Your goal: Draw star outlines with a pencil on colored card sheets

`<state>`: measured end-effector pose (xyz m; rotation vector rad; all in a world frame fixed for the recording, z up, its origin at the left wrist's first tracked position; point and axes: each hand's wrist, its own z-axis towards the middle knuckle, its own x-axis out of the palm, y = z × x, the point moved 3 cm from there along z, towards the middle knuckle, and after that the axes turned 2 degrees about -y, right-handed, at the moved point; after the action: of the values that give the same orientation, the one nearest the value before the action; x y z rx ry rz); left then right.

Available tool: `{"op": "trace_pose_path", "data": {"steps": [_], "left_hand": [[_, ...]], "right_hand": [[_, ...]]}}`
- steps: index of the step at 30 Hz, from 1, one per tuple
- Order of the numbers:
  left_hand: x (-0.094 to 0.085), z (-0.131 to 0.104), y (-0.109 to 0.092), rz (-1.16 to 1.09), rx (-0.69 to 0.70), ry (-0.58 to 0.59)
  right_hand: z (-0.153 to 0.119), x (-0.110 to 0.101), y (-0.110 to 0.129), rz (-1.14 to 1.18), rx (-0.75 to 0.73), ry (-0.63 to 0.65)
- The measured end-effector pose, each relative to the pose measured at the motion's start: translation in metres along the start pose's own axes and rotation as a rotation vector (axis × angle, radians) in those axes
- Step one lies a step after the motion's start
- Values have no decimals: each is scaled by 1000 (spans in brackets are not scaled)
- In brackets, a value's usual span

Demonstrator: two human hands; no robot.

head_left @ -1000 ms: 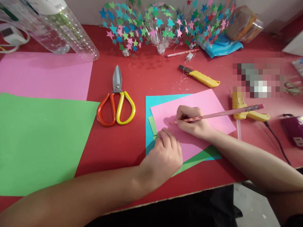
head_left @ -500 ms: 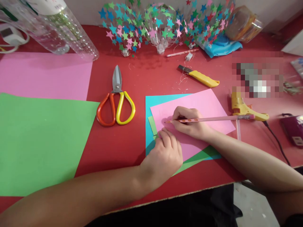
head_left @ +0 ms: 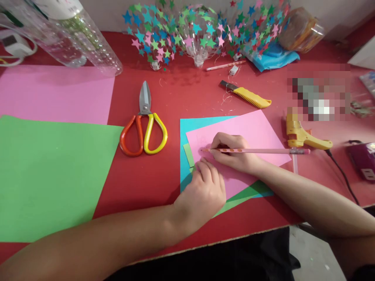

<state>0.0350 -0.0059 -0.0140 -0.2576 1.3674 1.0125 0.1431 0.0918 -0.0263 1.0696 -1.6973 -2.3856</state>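
A pink pencil [head_left: 263, 151] with orange spots along its grip is pinched in my right hand [head_left: 234, 154]. Its tip touches a pink sheet of paper [head_left: 254, 127], close to the sheet's left edge. Faint pencil marks show just above the tip. My left hand [head_left: 205, 191] rests on the sheet's lower left part with its fingers curled in; the thumb and palm are hidden. Under the pink sheet lie a blue sheet [head_left: 185, 128] and green sheets [head_left: 249, 192], partly covered.
Scissors [head_left: 145, 117] with one red and one yellow handle lie left of the papers. A yellow cutter knife [head_left: 252, 96] lies behind them, and a yellow glue gun [head_left: 307, 138] to the right. A large green sheet [head_left: 52, 175] spreads at left. Star-covered clear ornaments [head_left: 199, 35] stand at the back.
The pencil tip has shifted slightly left and up, with more faint marks visible on the pink sheet. The pencil's eraser end has swung a little lower. My left hand stays put.
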Motion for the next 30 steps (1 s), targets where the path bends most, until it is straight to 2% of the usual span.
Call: {"op": "trace_pose_path", "data": {"steps": [16,30], "left_hand": [[1,0,0,-24,10,-15],[2,-1,0,-26,8,-5]], "right_hand": [[-1,-4,0,-50,-36,-123],[-2,-6,-6,-39,-23,-140]]}}
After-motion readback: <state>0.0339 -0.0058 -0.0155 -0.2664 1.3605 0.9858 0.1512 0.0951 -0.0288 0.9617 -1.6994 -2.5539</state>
